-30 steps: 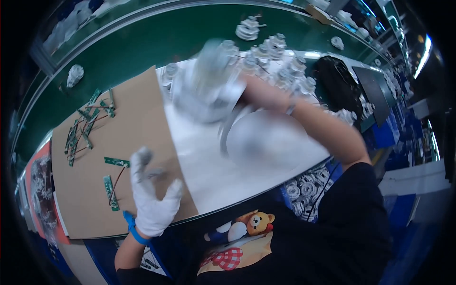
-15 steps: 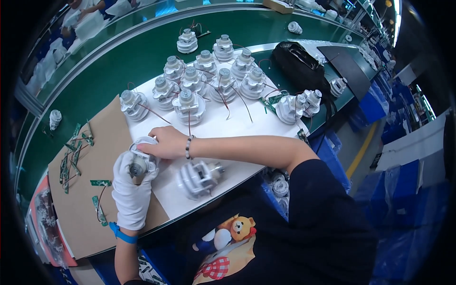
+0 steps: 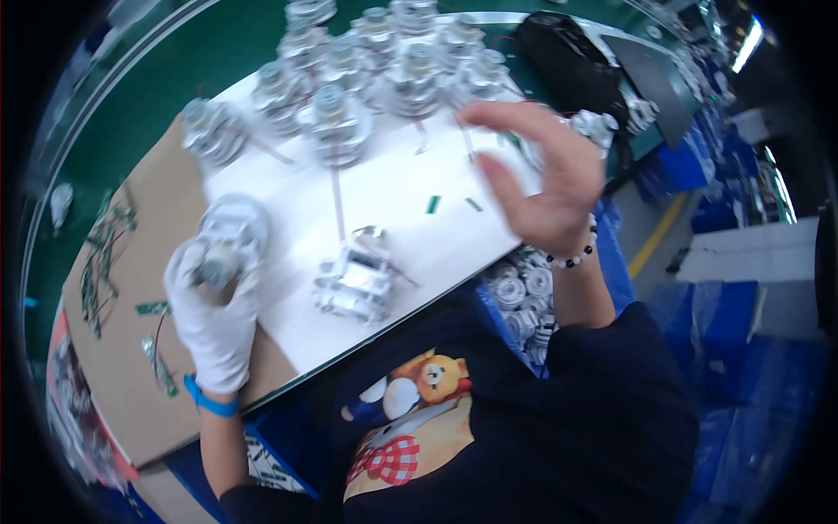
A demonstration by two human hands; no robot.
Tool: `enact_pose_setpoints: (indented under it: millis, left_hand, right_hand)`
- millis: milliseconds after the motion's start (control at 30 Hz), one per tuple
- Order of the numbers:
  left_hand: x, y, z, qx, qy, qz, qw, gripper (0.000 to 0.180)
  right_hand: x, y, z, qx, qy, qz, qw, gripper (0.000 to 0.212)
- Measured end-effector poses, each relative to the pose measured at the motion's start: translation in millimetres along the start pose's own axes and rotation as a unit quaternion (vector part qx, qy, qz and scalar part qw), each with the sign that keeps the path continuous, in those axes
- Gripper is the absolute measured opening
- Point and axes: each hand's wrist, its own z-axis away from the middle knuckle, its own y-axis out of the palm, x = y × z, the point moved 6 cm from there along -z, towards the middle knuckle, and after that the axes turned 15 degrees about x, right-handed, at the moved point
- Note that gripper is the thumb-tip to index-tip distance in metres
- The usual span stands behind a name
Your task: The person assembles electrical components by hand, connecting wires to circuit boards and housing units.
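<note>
My left hand (image 3: pixel 214 319), in a white glove, is closed around a white plastic assembly with a silvery motor (image 3: pixel 220 265), above the seam of brown board and white sheet. My bare right hand (image 3: pixel 550 179) hovers over the right part of the sheet, thumb and fingers spread, holding nothing; it is blurred. Between the hands a second white motor assembly (image 3: pixel 356 281) lies on its side with a thin wire. Two small green strips (image 3: pixel 433 204) rest on the white sheet (image 3: pixel 393 223) nearer my right hand.
Several white motor assemblies (image 3: pixel 333 131) with trailing wires stand along the sheet's far side. Green circuit boards (image 3: pixel 100 262) lie on the brown board (image 3: pixel 161 201) at left. A black bag (image 3: pixel 567 61) sits at far right. A blue bin of white parts (image 3: pixel 524 297) stands below the table edge.
My right hand has left the assembly in my left hand and moved right, opening. The lying assembly, blurred before, now shows turned differently. The whole view has shifted.
</note>
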Motion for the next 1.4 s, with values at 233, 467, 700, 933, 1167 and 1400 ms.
enact_pose_setpoints:
  millis: [233,467,700,933,1167,1400]
  left_hand:
    - [12.3,-20.4,14.2,-0.049,0.032,0.079,0.995,0.060]
    - [1.9,-11.2,13.7,0.031,0.048,-0.061,0.997,0.064]
    - [4.4,-10.1,16.1,0.053,0.046,-0.056,0.996,0.055]
    - [10.0,-12.1,19.2,0.040,0.025,-0.022,0.999,0.051]
    - [12.1,-8.5,16.7,0.043,0.020,0.017,0.999,0.054]
    - [18.6,-7.5,15.5,0.055,-0.027,0.041,0.997,0.058]
  right_hand:
    - [-113.7,-75.6,116.6,-0.118,0.353,0.202,0.906,0.057]
    - [-121.4,-79.6,115.4,-0.031,0.314,0.275,0.908,0.073]
    - [-166.1,-86.7,109.6,-0.010,0.259,0.118,0.959,0.028]
    - [-182.8,-77.0,121.6,-0.036,0.337,0.052,0.939,0.029]
    - [-197.7,-72.2,184.8,-0.026,0.450,-0.116,0.885,0.060]
    - [-188.9,-66.0,175.6,-0.040,0.442,-0.068,0.894,0.072]
